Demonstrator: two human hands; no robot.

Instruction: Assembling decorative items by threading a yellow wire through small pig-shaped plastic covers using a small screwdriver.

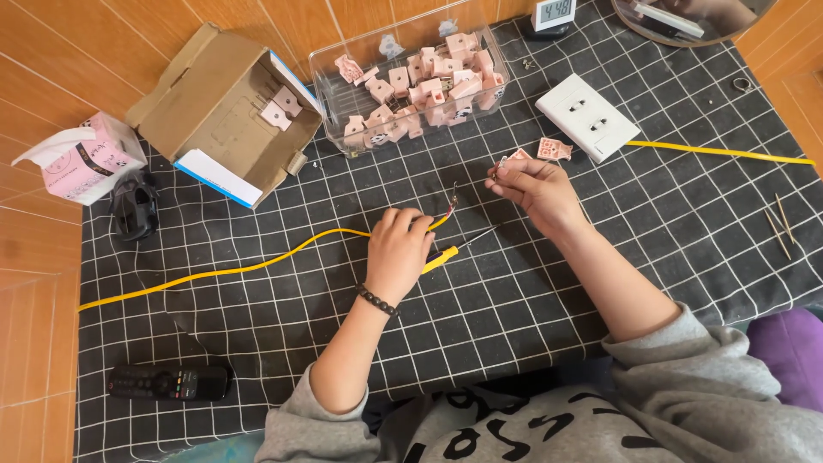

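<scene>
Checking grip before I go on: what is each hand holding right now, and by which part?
The left hand grips the yellow cable near its stripped end, where thin wires stick out. The right hand pinches something small at its fingertips; what it is cannot be told.

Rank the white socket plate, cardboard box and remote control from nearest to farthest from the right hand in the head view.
From the right hand:
1. White socket plate, just beyond it, up-right.
2. Cardboard box, far left, top.
3. Remote control, bottom left corner.
</scene>
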